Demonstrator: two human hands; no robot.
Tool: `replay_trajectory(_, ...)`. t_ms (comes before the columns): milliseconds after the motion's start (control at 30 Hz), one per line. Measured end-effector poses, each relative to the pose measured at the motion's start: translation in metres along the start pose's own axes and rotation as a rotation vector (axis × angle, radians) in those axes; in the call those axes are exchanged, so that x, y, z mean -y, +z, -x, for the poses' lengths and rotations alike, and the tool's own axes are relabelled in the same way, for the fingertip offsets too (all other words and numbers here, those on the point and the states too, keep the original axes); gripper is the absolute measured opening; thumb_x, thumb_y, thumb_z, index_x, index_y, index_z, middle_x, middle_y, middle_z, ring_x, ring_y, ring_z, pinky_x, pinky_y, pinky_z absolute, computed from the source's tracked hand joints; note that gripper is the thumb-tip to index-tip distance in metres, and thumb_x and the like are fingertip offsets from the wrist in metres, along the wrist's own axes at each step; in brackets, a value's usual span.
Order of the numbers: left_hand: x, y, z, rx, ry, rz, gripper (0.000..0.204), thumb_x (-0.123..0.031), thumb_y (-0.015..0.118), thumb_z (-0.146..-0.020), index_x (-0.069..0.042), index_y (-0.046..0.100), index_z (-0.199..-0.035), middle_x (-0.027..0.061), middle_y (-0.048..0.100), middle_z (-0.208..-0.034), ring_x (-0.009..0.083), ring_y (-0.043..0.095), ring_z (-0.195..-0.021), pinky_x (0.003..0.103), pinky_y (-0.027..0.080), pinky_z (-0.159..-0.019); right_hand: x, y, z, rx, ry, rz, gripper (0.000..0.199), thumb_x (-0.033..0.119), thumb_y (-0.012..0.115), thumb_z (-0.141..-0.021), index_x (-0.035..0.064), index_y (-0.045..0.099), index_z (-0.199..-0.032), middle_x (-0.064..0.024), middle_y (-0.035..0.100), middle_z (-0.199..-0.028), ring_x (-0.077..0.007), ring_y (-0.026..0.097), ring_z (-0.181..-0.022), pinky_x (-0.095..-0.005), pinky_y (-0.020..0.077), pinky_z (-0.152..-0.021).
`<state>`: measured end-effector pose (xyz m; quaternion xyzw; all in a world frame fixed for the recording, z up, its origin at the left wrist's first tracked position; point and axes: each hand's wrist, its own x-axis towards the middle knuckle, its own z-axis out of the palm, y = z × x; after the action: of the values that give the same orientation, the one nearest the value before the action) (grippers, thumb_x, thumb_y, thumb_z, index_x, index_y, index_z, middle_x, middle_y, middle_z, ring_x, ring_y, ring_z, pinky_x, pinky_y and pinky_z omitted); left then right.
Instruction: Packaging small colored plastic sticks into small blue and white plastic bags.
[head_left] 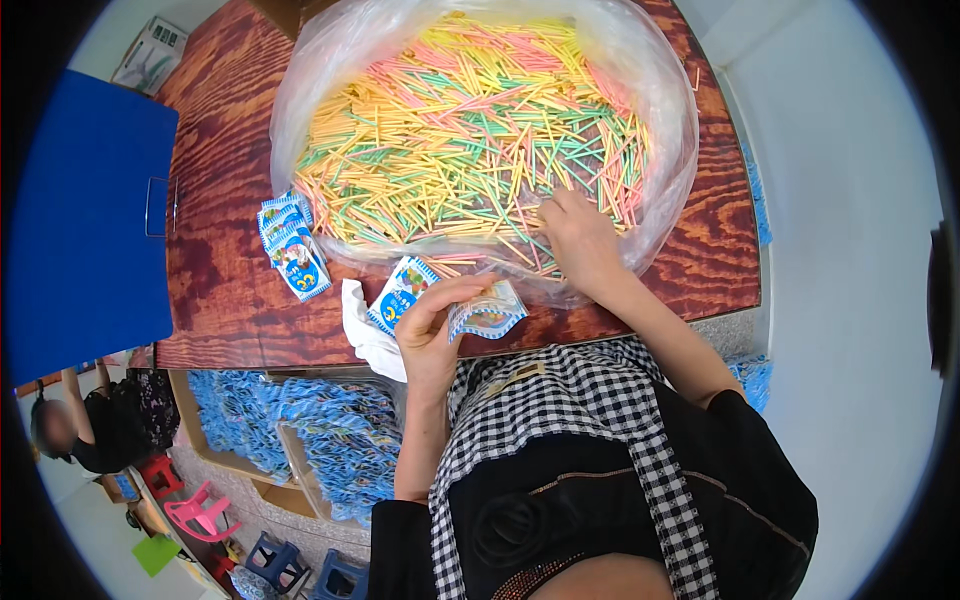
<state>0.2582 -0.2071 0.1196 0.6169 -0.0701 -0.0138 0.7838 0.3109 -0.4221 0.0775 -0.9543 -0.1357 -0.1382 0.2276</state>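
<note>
My left hand (430, 325) is closed on a small blue-and-white packet (490, 312), whose mouth gapes toward me. At the near rim of a large clear plastic bag (290, 120), my right hand (582, 243) reaches into a wide heap of thin pastel sticks (430, 150), yellow, pink and green. Its fingers are curled down among the sticks, and their tips are partly hidden, so what they grip does not show. Another packet (400, 292) lies just behind my left hand, partly over a crumpled white tissue (365, 330).
Several overlapping packets (293, 250) lie left of the bag on the red wood-grain table (230, 290). A blue panel (90, 220) stands at the left. Below the table's edge, boxes hold heaps of blue packets (340, 440). Stools and another person (100, 430) are at the lower left.
</note>
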Motion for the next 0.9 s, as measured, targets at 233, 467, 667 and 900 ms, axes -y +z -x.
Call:
replay_trajectory(233, 0.000, -0.001, 0.003, -0.012, 0.007, 0.014, 0.024, 0.012, 0.059, -0.076, 0.001, 0.064, -0.097, 0.0184, 0.067, -0.104, 0.0307, 0.064, -0.103, 0.039, 0.051, -0.092, -0.002, -0.010, -0.003, -0.060, 0.069, -0.143, 0.008, 0.009, 0.067, -0.079, 0.0058, 0.062, -0.084, -0.0097, 0.058, -0.082, -0.0279, 0.059, -0.077, -0.0373, 0.0477, -0.065)
replay_trajectory(467, -0.001, -0.002, 0.005, -0.006, -0.005, 0.001, 0.028, 0.015, 0.057, -0.073, 0.000, 0.064, -0.097, 0.0190, 0.067, -0.104, 0.0310, 0.063, -0.104, 0.039, 0.051, -0.091, 0.014, -0.084, -0.023, 0.009, 0.206, -0.554, 0.006, 0.002, 0.064, -0.080, 0.0008, 0.063, -0.086, -0.0070, 0.059, -0.080, -0.0178, 0.057, -0.070, -0.0297, 0.0440, -0.061)
replay_trajectory(667, 0.004, -0.008, 0.010, 0.023, 0.001, 0.047, 0.018, 0.005, 0.061, -0.084, 0.002, 0.065, -0.102, 0.0188, 0.065, -0.111, 0.0271, 0.062, -0.106, 0.036, 0.051, -0.092, 0.057, -0.149, -0.027, 0.225, -0.137, -0.766, 0.007, 0.004, 0.064, -0.080, 0.0003, 0.062, -0.085, -0.0066, 0.057, -0.080, -0.0194, 0.055, -0.071, -0.0301, 0.0430, -0.060)
replay_trajectory(900, 0.004, -0.002, 0.015, -0.012, -0.036, -0.024, 0.019, 0.007, 0.061, -0.083, 0.004, 0.064, -0.102, 0.0177, 0.065, -0.110, 0.0252, 0.061, -0.107, 0.034, 0.049, -0.093, 0.083, -0.157, -0.029, 0.152, -0.552, -0.451, 0.014, 0.008, 0.061, -0.071, 0.0002, 0.057, -0.081, -0.0094, 0.050, -0.084, -0.0249, 0.055, -0.077, -0.0346, 0.0455, -0.059)
